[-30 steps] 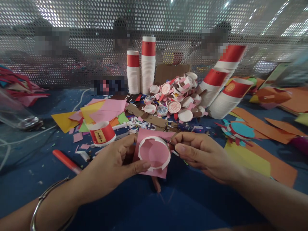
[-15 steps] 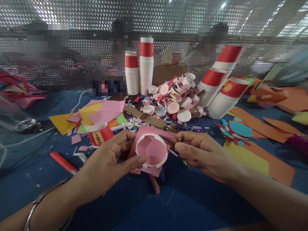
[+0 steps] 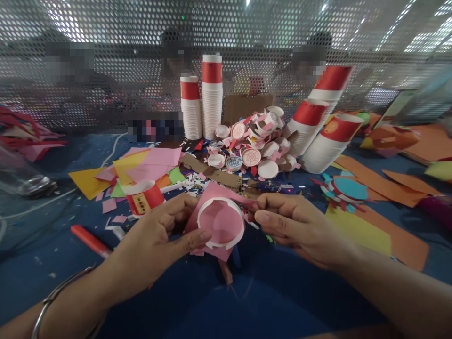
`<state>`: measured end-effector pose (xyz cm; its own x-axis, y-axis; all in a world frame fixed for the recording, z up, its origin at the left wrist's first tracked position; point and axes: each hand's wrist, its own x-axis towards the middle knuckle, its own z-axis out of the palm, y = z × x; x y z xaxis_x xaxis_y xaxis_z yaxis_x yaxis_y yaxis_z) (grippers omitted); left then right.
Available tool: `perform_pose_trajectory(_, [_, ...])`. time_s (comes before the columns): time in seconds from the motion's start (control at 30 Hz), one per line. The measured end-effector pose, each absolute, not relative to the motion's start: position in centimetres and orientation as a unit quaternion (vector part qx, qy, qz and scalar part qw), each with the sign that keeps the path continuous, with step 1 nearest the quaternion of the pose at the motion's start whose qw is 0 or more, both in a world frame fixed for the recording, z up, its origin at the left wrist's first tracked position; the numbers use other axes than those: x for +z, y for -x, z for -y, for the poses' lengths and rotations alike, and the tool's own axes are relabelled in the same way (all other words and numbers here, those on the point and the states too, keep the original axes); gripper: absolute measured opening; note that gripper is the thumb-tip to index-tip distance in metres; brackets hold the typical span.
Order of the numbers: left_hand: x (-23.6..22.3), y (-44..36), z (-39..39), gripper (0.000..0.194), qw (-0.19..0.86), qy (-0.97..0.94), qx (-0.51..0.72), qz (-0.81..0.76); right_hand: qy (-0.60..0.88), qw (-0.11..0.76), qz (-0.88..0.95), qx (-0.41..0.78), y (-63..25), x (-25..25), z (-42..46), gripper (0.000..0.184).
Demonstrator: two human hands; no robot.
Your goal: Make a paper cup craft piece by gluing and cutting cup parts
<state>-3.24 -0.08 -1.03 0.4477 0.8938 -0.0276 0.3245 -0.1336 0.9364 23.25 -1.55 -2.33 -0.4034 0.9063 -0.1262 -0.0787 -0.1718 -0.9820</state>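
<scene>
Free passage and obstacles.
We found room over the blue tabletop (image 3: pixel 278 296) between the forearms (image 3: pixel 381 280); beyond, a heap of cup pieces (image 3: pixel 251 157) and upright cup stacks (image 3: pixel 212 108) barred passage; a red cup (image 3: pixel 150 195) flanked the left hand (image 3: pixel 158 233).

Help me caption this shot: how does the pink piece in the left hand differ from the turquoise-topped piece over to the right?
The pink piece is held in the left hand; the turquoise-topped piece lies apart from both hands. The pink piece has straight outer edges and corners; the turquoise-topped piece has a rounded top. Both combine coloured and white parts.
</scene>
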Motion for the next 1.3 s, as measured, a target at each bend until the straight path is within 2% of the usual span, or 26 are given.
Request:
perform_pose_trajectory(0.23, [-1.4, 3.43, -0.09, 0.024, 0.519, -0.669, 0.322, -0.423, 0.387, 0.391, 0.512, 0.66, -23.22, -2.41, 1.53, 0.039])
perform_pose_trajectory(0.8, [-1.36, 3.56, 0.81, 0.024, 0.424, -0.721, 0.295, -0.462, 0.36, 0.401, 0.496, 0.681, -23.14, -2.7, 1.74, 0.03])
perform_pose_trajectory(1.3, [-1.0, 3.25, 0.73, 0.025, 0.384, -0.76, 0.264, -0.453, 0.349, 0.4, 0.497, 0.687, -22.88, -3.03, 1.73, 0.031])
